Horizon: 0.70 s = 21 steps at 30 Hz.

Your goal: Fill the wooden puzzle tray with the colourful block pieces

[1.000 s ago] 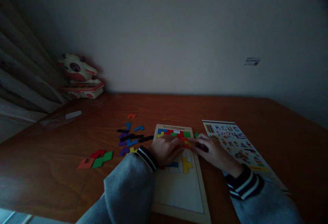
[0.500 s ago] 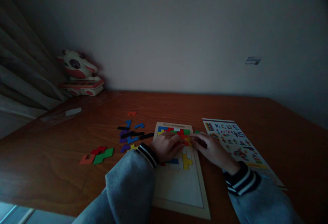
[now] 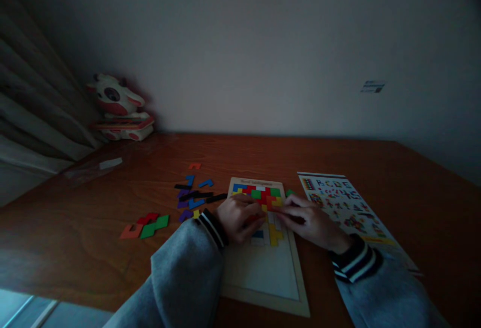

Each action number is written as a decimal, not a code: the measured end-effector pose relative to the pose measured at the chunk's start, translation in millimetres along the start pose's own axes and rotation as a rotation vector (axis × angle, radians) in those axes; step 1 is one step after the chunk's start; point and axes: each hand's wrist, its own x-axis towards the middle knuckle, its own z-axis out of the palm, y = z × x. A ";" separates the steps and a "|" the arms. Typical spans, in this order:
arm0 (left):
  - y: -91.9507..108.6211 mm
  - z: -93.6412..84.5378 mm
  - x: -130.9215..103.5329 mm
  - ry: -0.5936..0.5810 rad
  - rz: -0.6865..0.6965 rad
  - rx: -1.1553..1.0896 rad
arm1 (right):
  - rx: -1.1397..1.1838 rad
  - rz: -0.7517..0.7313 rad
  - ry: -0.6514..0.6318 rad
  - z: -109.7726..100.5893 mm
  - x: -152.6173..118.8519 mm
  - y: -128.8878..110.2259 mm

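A wooden puzzle board [image 3: 263, 280] lies in front of me, its upper part filled with coloured block pieces. My left hand [image 3: 240, 218] rests over the board's left side, fingers curled together and pointing right. From the right edge reaches my right hand [image 3: 308, 219], thumb and fingers pinched near an orange piece [image 3: 272, 202]. The two hands' fingertips are close together over the pieces. Whatever they grip is too small and dark to make out. A yellow piece [image 3: 276, 238] and a dark blue piece [image 3: 257, 234] show below the hands.
Left of the board lie loose pieces, among them a black bar [image 3: 217, 198], a purple piece [image 3: 185, 215] and a green piece [image 3: 155, 226]. A printed pattern sheet [image 3: 353, 213] lies right. A cow-shaped toy keyboard [image 3: 122, 112] stands at the back left, near a curtain [image 3: 33, 102].
Both hands have shifted slightly, the right fingertips moving a little left and toward me over the board. More of the upper pieces now shows. The view has moved slightly.
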 end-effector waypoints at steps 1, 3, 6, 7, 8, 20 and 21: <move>-0.8 0.6 0.3 -0.007 -0.003 0.004 | -0.006 -0.002 -0.002 0.3 0.0 -0.3; -2.3 1.4 0.7 -0.023 -0.008 0.011 | -0.014 -0.005 -0.008 0.8 -0.1 0.4; -3.6 1.7 0.9 -0.030 -0.008 0.011 | -0.030 -0.005 -0.035 1.0 -0.7 2.1; -3.7 1.7 0.9 -0.030 -0.005 0.006 | -0.033 -0.004 -0.046 1.0 -1.0 2.5; -3.7 1.7 1.0 -0.028 -0.003 0.001 | -0.033 -0.004 -0.056 1.0 -1.3 2.7; -4.1 3.1 0.6 -0.034 -0.014 0.007 | -0.080 -0.054 -0.083 3.4 -3.2 0.3; -4.3 3.4 0.3 -0.034 -0.015 0.007 | -0.082 -0.061 -0.079 3.9 -3.3 0.3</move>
